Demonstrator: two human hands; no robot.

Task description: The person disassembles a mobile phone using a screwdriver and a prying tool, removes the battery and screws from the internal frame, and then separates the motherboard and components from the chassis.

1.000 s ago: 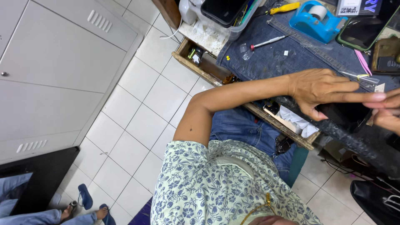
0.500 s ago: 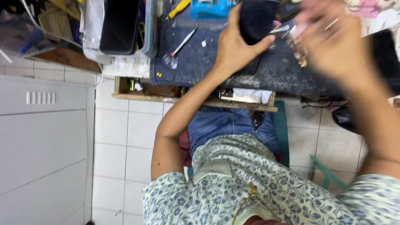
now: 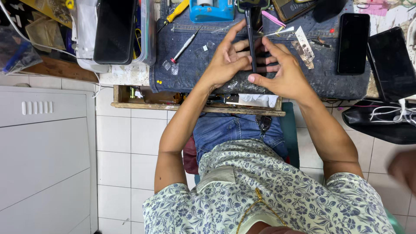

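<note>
Far left: a white cabinet (image 3: 43, 151) is seen beside the tiled floor (image 3: 125, 156).
Left of worktop: a black slab phone (image 3: 115, 30) is laid on a clear plastic box (image 3: 147, 39); a slim silver screwdriver (image 3: 186, 44) is laid on the denim-covered worktop (image 3: 195, 69).
Left hand (image 3: 225, 65): curled partway, its fingers are pressed to the near face of a thin black phone (image 3: 251, 39) held on edge.
Right hand (image 3: 281, 73): fingers are spread against the phone's other face, thumb beneath, so it is gripped between both hands above the worktop.
Behind: a blue tape dispenser (image 3: 212, 11).
Right: two dark phones (image 3: 353, 43) are laid flat.
</note>
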